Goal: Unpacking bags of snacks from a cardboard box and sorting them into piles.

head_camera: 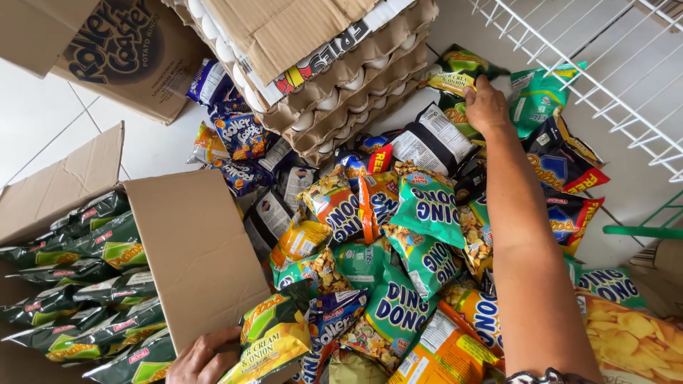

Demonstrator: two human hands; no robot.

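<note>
Dozens of snack packets are recorded in the single head view, heaped loosely on a pale tiled floor (pixel 43 114).

Right hand (pixel 486 105): extended across the heap to its far edge, fingers closed on the corner of a green-and-yellow snack packet (pixel 455 75) lying beside the egg-tray stack; the long reach appears to be required because that packet lies beyond the rest of the pile.

Left hand (pixel 203 358): seen at the bottom edge of the view, fingers curled over the near edge of a cardboard box flap (pixel 192 249), just beside a yellow-green chip packet (pixel 274 341). Whether the flap is gripped or merely pressed cannot be told; it seems to be held down so that the box stays open.

Open cardboard box (pixel 57 188): at the left edge of the view, filled with rows of dark green packets (pixel 92 284) laid flat and overlapping.

Surroundings: a stack of egg trays (pixel 348 92) under a cardboard sheet at the top centre; a second printed carton (pixel 121 50) at the top left corner; a white wire rack (pixel 605 78) at the top right. Green and blue peanut-mix packets (pixel 427 206) lie under the outstretched forearm, and the egg trays crowd the grasped packet closely on its left.
</note>
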